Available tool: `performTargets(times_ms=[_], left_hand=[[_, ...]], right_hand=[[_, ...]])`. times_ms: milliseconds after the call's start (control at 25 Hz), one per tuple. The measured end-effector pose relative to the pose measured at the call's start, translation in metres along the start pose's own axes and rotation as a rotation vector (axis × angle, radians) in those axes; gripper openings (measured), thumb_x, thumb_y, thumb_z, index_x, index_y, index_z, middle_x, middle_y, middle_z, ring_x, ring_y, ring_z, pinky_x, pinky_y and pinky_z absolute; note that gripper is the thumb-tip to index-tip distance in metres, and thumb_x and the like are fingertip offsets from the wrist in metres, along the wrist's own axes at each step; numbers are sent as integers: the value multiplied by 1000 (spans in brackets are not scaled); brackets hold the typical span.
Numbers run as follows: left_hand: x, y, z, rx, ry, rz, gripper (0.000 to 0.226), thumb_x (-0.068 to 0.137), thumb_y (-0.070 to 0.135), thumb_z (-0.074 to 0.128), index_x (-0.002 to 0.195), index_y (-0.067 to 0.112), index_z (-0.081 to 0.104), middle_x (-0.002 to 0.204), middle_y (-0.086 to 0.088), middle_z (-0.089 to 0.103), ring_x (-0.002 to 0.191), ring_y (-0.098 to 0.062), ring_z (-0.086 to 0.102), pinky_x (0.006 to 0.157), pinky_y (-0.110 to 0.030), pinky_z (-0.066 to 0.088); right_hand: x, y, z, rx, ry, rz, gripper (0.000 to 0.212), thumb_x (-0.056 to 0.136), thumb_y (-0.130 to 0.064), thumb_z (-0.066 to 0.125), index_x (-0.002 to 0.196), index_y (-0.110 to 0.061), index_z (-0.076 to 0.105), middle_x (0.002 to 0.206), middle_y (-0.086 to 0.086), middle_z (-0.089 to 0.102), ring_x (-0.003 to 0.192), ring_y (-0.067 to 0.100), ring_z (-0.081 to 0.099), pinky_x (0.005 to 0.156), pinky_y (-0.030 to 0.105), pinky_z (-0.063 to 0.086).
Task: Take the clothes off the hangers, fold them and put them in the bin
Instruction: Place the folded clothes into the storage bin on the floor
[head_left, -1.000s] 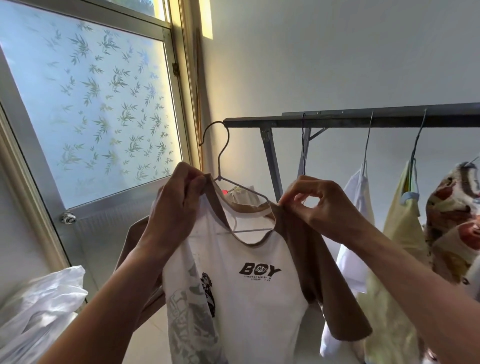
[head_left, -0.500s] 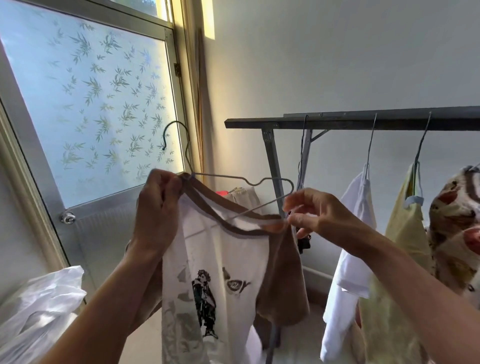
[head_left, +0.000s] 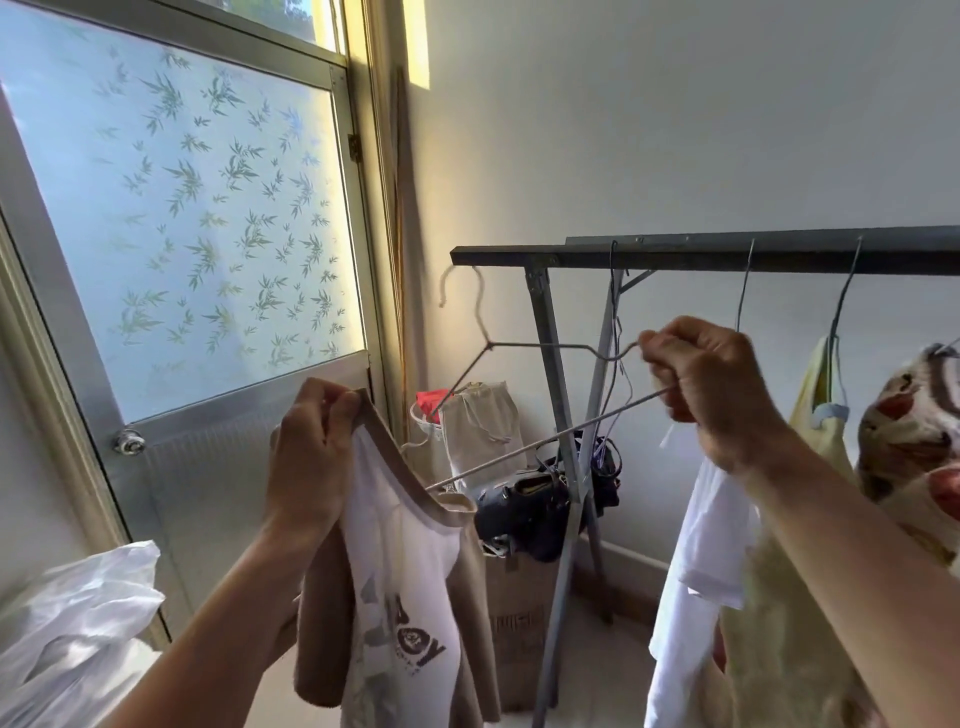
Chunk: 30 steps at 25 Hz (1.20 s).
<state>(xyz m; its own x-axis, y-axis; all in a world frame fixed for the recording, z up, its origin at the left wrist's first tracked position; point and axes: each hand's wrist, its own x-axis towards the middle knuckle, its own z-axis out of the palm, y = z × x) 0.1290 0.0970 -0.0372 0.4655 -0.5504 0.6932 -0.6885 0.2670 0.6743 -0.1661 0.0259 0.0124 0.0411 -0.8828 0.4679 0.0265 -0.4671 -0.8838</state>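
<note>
Both hands were raised in front of the dark metal clothes rack (head_left: 727, 254), which occupied the 1 to 3 o'clock part of the view. Left hand (head_left: 311, 457), at about 7 o'clock of centre, was pinched closed on the brown collar band of the white T-shirt with brown sleeves and a dark printed design (head_left: 410, 587); that garment hung slack below the fist, its collar drooping toward 4 o'clock. Right hand (head_left: 711, 384), at 3 o'clock, was clenched around one end of the thin grey wire hanger (head_left: 540, 345). The hanger was tilted, its hook pointing up at 11 o'clock just beneath the rack's end; its lower wire ran down toward 8 o'clock and met the shirt's neck opening, though whether the tip was inside the collar could not be determined. A white shirt (head_left: 711, 540) hung below the right wrist, with a pale yellow garment (head_left: 821, 415) and a floral-patterned garment (head_left: 914, 431) further toward 3 o'clock, on hangers from the rack. A frosted window with leaf pattern (head_left: 197, 223) filled the 10 o'clock area. A crumpled white plastic bag (head_left: 78, 623) lay at 8 o'clock. No bin could be identified with certainty.
</note>
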Motion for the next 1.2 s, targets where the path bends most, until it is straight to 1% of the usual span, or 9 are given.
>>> performTargets(times_ms=[80, 160, 240, 320, 520, 640, 720, 920, 1200], left_hand=[[0, -5, -1, -12, -38, -19, 11, 99, 18, 52, 91, 12, 58, 76, 9, 60, 71, -11, 58, 61, -15, 38], [0, -7, 3, -45, -120, -27, 15, 98, 18, 53, 84, 20, 57, 73, 15, 64, 71, -5, 62, 61, -19, 41], [1, -7, 7, -60, -211, -26, 18, 97, 19, 56, 80, 27, 57, 69, 17, 68, 67, 3, 64, 61, -18, 42], [4, -5, 11, -56, -268, -21, 16, 95, 19, 59, 80, 26, 60, 73, 26, 68, 66, 7, 63, 61, -17, 42], [12, -3, 16, -113, -306, -46, 14, 95, 18, 60, 82, 23, 64, 79, 16, 72, 74, 0, 69, 80, -34, 57], [16, 1, 19, -125, -312, -44, 15, 95, 19, 60, 81, 24, 64, 78, 15, 72, 75, -2, 70, 82, -39, 58], [19, 4, 20, -127, -310, -33, 15, 95, 19, 60, 81, 24, 63, 76, 15, 72, 75, -3, 69, 82, -41, 58], [30, 9, 18, -165, -330, -13, 16, 95, 22, 59, 83, 30, 62, 77, 9, 72, 81, -12, 71, 86, -45, 57], [37, 19, 10, -178, -343, 44, 12, 96, 16, 58, 84, 17, 62, 71, 3, 69, 75, -12, 69, 75, -27, 56]], right_hand=[[9, -8, -12, -86, 124, -36, 28, 92, -11, 58, 65, -14, 51, 46, -5, 40, 37, 8, 31, 37, 17, 26], [20, -13, -16, -262, 238, -87, 24, 91, -17, 57, 67, -14, 52, 54, 0, 45, 48, 15, 39, 47, 23, 31], [33, -17, -12, -484, 338, -124, 18, 94, -19, 52, 82, -7, 59, 71, 7, 58, 65, 23, 51, 59, 28, 38], [47, -20, -3, -644, 425, -157, 23, 98, -17, 44, 100, 1, 59, 94, 17, 65, 87, 33, 59, 71, 30, 39], [74, -24, 20, -952, 458, -171, 28, 101, -11, 34, 119, 7, 45, 115, 28, 61, 104, 42, 59, 78, 37, 42], [83, -19, 34, -1160, 426, -158, 35, 100, -8, 35, 131, 9, 36, 122, 26, 59, 106, 43, 61, 83, 42, 48], [85, -13, 45, -1249, 400, -157, 34, 100, -9, 37, 129, 8, 40, 117, 23, 63, 103, 40, 64, 79, 40, 50], [80, 2, 71, -1324, 209, -155, 21, 95, -13, 45, 99, -1, 62, 99, 14, 70, 92, 34, 68, 67, 32, 44], [71, 21, 84, -1383, 36, -28, 17, 95, -21, 46, 89, -10, 59, 98, 9, 69, 85, 29, 64, 69, 29, 40]])
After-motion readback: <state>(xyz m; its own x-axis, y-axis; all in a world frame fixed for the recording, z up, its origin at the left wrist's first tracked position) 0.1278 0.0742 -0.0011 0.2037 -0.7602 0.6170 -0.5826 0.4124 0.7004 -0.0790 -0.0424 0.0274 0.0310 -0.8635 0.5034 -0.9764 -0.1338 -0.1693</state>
